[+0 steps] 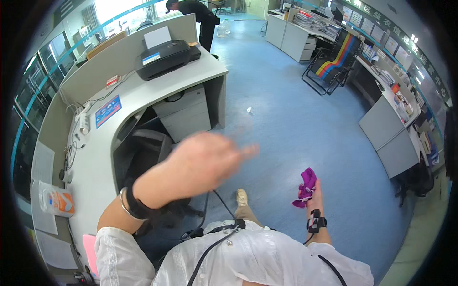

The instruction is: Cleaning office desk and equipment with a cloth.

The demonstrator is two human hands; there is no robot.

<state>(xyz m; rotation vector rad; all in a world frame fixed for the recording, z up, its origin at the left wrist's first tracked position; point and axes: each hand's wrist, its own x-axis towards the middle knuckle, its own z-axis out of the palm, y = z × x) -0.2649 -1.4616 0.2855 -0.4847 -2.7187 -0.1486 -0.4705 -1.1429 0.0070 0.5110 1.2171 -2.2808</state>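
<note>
My right hand (317,197), low on the right, holds a crumpled purple cloth (307,186) with a pale edge. My left hand (205,159) is raised in front of me and blurred by motion. One finger or the thumb points to the right, and its other fingers are too smeared to make out. Past its fingertips, a small crumpled white scrap (249,111) shows against the blue floor (282,118). Beneath my left forearm is a dark office chair (150,143), partly hidden.
To my left curves a grey desk (96,150) with a black printer (168,59), cables and a blue mat (108,111). A striped folding recliner (332,60) stands by paper-laden desks (390,139) on the right. A person in dark clothes (200,18) bends over behind the partition.
</note>
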